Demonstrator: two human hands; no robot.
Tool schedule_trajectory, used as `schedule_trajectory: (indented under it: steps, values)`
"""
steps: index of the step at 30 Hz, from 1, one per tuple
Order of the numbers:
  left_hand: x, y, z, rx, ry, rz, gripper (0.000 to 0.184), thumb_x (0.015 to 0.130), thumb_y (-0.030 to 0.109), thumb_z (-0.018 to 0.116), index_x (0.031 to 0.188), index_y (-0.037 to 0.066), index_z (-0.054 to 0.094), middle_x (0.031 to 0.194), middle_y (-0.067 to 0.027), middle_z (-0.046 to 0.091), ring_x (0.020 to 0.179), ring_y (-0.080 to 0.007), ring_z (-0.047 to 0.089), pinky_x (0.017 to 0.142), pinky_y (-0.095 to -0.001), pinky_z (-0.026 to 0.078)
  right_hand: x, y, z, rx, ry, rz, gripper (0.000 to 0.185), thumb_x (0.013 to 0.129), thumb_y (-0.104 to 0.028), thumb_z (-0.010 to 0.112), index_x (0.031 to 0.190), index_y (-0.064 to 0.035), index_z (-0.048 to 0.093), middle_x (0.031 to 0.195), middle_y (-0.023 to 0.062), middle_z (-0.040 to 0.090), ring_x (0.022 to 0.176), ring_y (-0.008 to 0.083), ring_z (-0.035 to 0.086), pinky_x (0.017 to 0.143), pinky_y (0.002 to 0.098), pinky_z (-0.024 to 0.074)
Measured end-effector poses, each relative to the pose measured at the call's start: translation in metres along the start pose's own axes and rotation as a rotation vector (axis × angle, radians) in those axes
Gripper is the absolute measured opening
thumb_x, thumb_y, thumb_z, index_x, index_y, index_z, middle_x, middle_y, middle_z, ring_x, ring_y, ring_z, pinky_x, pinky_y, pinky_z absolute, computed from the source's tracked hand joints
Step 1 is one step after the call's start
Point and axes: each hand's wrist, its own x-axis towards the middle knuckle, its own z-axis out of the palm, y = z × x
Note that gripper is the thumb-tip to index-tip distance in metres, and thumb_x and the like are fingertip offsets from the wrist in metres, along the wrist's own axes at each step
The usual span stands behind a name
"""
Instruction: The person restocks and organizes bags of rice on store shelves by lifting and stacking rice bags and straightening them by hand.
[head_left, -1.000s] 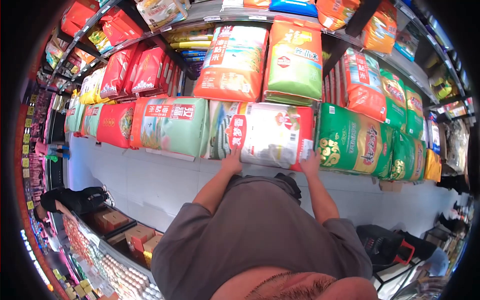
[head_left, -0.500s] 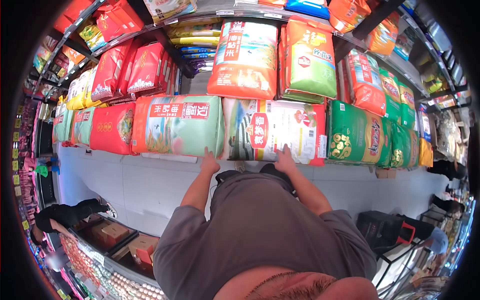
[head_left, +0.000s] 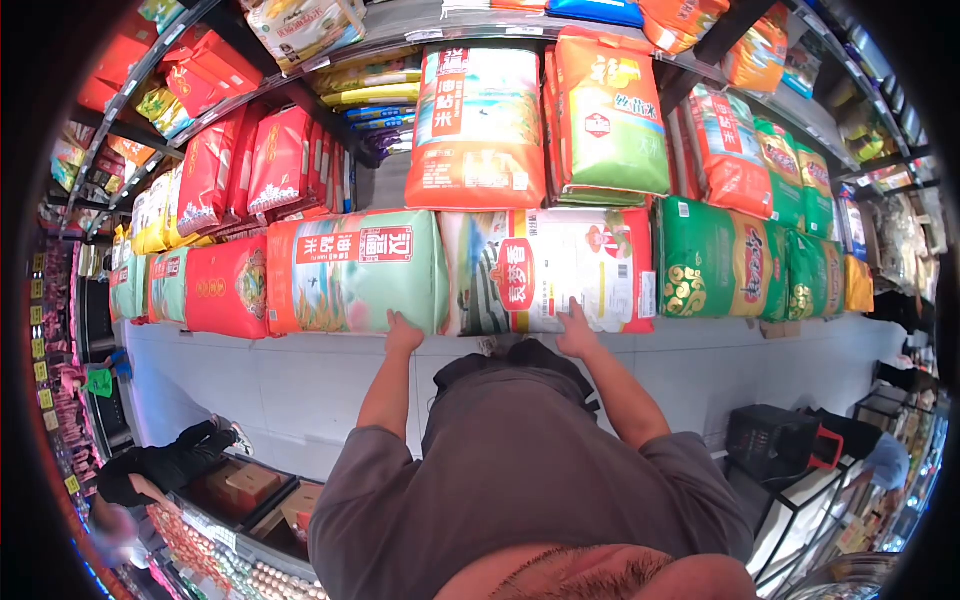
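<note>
At the near edge of a row of rice bags, my left hand (head_left: 404,333) rests against a pale green and orange rice bag (head_left: 350,265), its fingers partly extended and not wrapped around it. Further right, my right hand (head_left: 577,333) touches the lower edge of a white rice bag (head_left: 575,262) with a red label, one finger stretched upward on its surface. Neither hand holds a bag. Both bags lie flat, side by side, and the undersides of the hands are hidden.
Green rice bags (head_left: 706,262) lie on the right, and a red bag (head_left: 226,285) on the left. Behind stand an orange-and-white bag (head_left: 478,125) and an orange-green bag (head_left: 610,115). A bent-over person (head_left: 165,460) is at lower left; a black basket (head_left: 765,443) is at lower right.
My left hand has shifted a little left along the green and orange bag. My right hand stays at the white bag. The view has tilted, so the bags appear slightly lower.
</note>
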Motion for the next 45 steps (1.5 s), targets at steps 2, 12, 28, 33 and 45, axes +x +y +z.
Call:
schedule_trajectory:
  steps: [2, 12, 28, 33, 45]
  values:
    - [0.002, 0.001, -0.009, -0.011, -0.008, -0.003, 0.089, 0.079, 0.024, 0.063, 0.154, 0.001, 0.022, 0.167, -0.0137, 0.003, 0.133, -0.0404, 0.049, 0.105, -0.0492, 0.045, -0.002, 0.000, -0.003, 0.071, -0.034, -0.004, 0.069, 0.076, -0.017, 0.068, 0.142, -0.0038, 0.051, 0.161, 0.0303, 0.011, 0.149, 0.0445, 0.017, 0.121, 0.0425, 0.0241]
    - [0.010, -0.022, -0.035, -0.036, 0.025, 0.095, 0.089, 0.076, 0.020, 0.061, 0.153, -0.002, 0.022, 0.167, -0.0140, 0.004, 0.126, -0.0416, 0.054, 0.103, -0.0491, 0.047, 0.002, -0.010, 0.001, 0.039, -0.011, 0.051, 0.071, 0.073, -0.018, 0.071, 0.139, -0.0026, 0.053, 0.162, 0.0287, 0.012, 0.150, 0.0427, 0.018, 0.121, 0.0426, 0.0257]
    - [0.091, -0.145, -0.141, -0.078, 0.146, 0.411, 0.067, 0.078, 0.019, 0.062, 0.143, 0.015, 0.045, 0.164, -0.0062, 0.023, 0.116, -0.0419, 0.060, 0.096, -0.0529, 0.050, 0.048, -0.119, 0.119, 0.044, 0.275, 0.498, 0.060, 0.079, -0.033, 0.068, 0.125, 0.0060, 0.060, 0.153, 0.0326, 0.029, 0.145, 0.0437, 0.029, 0.118, 0.0430, 0.0303]
    - [0.127, -0.191, -0.157, -0.135, 0.256, 0.511, 0.062, 0.079, 0.022, 0.064, 0.138, 0.013, 0.045, 0.164, -0.0073, 0.022, 0.110, -0.0426, 0.063, 0.090, -0.0545, 0.052, 0.043, -0.179, 0.178, 0.095, 0.112, 0.346, 0.054, 0.079, -0.029, 0.066, 0.126, -0.0025, 0.064, 0.134, 0.0241, 0.058, 0.132, 0.0409, 0.046, 0.114, 0.0436, 0.0352]
    - [0.144, -0.193, -0.209, -0.079, 0.226, 0.367, 0.068, 0.077, 0.016, 0.063, 0.140, 0.017, 0.040, 0.165, -0.0064, 0.018, 0.107, -0.0402, 0.065, 0.083, -0.0529, 0.055, 0.023, -0.215, 0.184, 0.260, 0.001, 0.374, 0.047, 0.081, -0.025, 0.063, 0.124, -0.0054, 0.067, 0.128, 0.0216, 0.063, 0.122, 0.0363, 0.059, 0.107, 0.0416, 0.0444]
